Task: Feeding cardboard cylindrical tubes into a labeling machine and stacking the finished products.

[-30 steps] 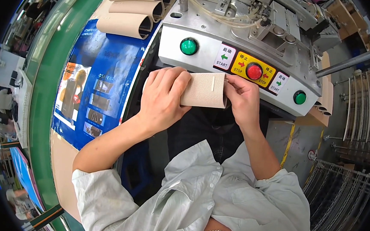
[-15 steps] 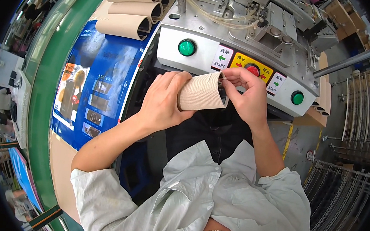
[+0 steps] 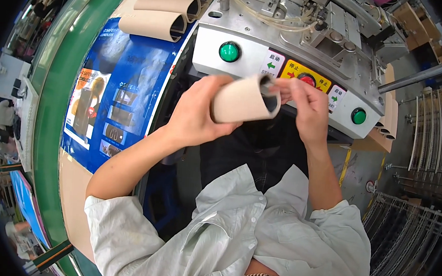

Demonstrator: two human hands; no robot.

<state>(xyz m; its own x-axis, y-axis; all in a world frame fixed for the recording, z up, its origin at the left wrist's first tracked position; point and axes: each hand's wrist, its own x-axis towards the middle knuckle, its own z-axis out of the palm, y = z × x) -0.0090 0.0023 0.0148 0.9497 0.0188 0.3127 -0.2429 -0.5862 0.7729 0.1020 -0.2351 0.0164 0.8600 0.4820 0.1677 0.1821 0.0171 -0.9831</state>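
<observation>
In my left hand [image 3: 196, 109] is a beige tube [image 3: 239, 102] with a fabric-like surface and a dark inside. Its fingers and thumb wrap round the left end. The tube lies on its side, slightly tilted, its open end facing right. At that open end is my right hand [image 3: 309, 105], fingers bent and drawn together close to the rim. Those fingertips are smeared by motion, and whatever they pinch, if anything, is too blurred to name. The tube is held in the air above my lap, in front of a machine's white front panel [image 3: 255, 81].
Several similar beige tubes [image 3: 152, 24] are stacked at the back left, beside a blue printed sheet [image 3: 127, 88]. The machine [image 3: 289, 37] has a left green button [image 3: 230, 51], a red button [image 3: 307, 79] and a right green button [image 3: 358, 116]. Wire racks [image 3: 408, 243] stand at right.
My right hand has drawn back slightly to the right from the tube's open end. The tube has turned a little, showing more of its dark inside. My left hand keeps its grip.
</observation>
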